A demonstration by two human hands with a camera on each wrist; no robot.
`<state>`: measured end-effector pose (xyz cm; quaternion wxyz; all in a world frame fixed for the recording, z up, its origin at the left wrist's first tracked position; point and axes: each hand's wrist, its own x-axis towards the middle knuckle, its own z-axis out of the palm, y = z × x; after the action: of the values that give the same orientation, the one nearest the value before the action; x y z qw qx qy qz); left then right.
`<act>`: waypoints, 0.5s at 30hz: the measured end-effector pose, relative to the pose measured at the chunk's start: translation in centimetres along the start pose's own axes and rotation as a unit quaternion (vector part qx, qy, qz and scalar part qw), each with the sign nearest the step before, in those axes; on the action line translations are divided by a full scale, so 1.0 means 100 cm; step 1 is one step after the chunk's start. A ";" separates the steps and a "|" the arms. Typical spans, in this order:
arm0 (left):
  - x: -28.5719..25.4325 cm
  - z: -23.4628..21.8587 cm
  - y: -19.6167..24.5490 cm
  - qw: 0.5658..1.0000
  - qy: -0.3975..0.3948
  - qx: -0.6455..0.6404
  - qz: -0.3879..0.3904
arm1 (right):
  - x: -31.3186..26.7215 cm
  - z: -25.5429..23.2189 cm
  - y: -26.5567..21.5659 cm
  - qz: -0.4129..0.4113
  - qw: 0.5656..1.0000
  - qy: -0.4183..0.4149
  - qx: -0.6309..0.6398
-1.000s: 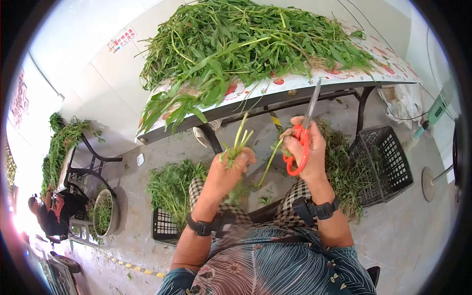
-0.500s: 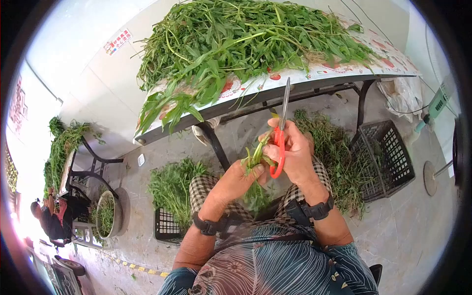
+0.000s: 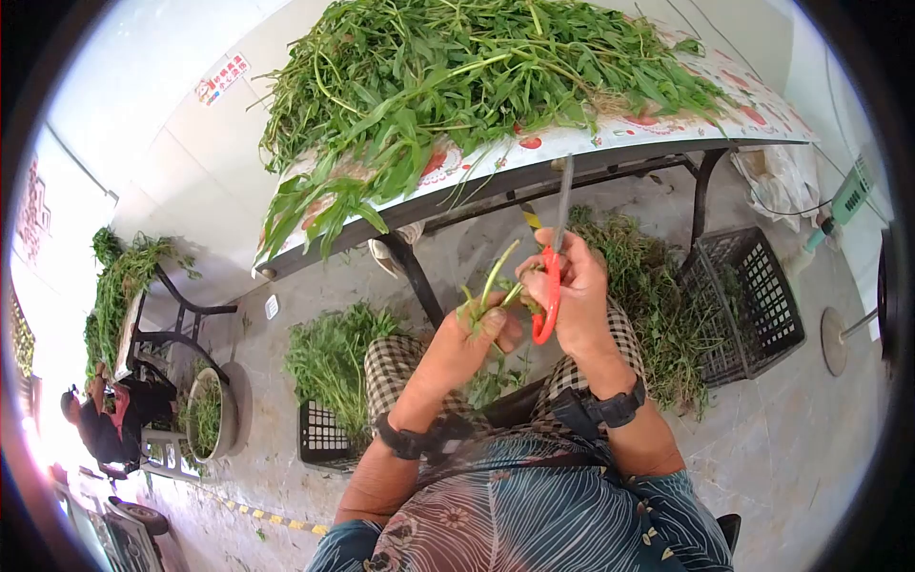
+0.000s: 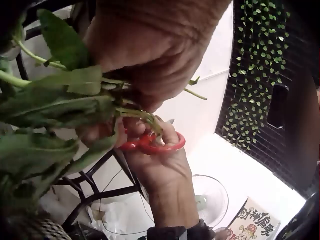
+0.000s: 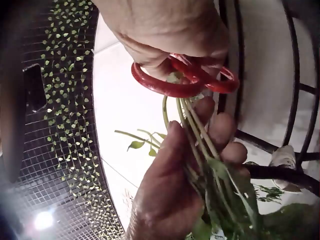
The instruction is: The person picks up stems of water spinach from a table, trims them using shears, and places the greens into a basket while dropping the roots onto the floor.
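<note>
In the head view my left hand (image 3: pixel 459 341) grips a small bunch of leafy green stems (image 3: pixel 496 272), cut ends upward. The leaves (image 4: pixel 60 110) hang out below that hand and fill much of the left wrist view. Close beside it, my right hand (image 3: pixel 583 300) holds red-handled scissors (image 3: pixel 553 276), blades pointing up and away from me. In the right wrist view the red finger loops (image 5: pixel 165 87) hang from the right hand, right at the tops of the stems (image 5: pixel 192 125). The right fingertips are at these stem ends.
A large heap of greens (image 3: pixel 457 86) covers the table (image 3: pixel 562 143) ahead. Black crates stand at my left (image 3: pixel 322 434) and right (image 3: pixel 762 315), with greens by both. A round tub (image 3: pixel 221 429) stands farther left, near another person (image 3: pixel 105 419).
My hands came together from apart, the right bringing the scissors and a stem to the left hand's bunch. Since then they have parted slightly, and the scissors have tilted a little rightward.
</note>
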<state>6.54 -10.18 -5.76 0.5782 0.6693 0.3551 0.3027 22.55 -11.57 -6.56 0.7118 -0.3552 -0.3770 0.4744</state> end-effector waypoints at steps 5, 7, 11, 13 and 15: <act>-0.003 -0.012 -0.004 0.994 -0.073 0.084 -0.006 | 0.002 -0.005 -0.006 0.029 0.997 0.006 0.067; -0.003 -0.014 -0.011 0.989 -0.114 0.099 -0.003 | 0.002 -0.005 -0.005 0.031 0.998 -0.009 0.061; -0.005 -0.015 -0.017 0.985 -0.143 0.091 -0.015 | 0.002 -0.010 0.004 0.043 0.997 -0.033 0.057; -0.007 -0.015 -0.016 0.982 -0.148 0.118 -0.005 | 0.003 -0.015 0.008 0.057 0.995 -0.039 0.072; -0.007 -0.017 -0.013 0.975 -0.154 0.160 0.017 | 0.003 -0.014 0.007 0.063 0.994 -0.046 0.079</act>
<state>4.61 -9.71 -6.80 0.5059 0.7979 0.2943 0.1446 23.58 -11.31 -7.73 0.6881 -0.2988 -0.3471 0.5628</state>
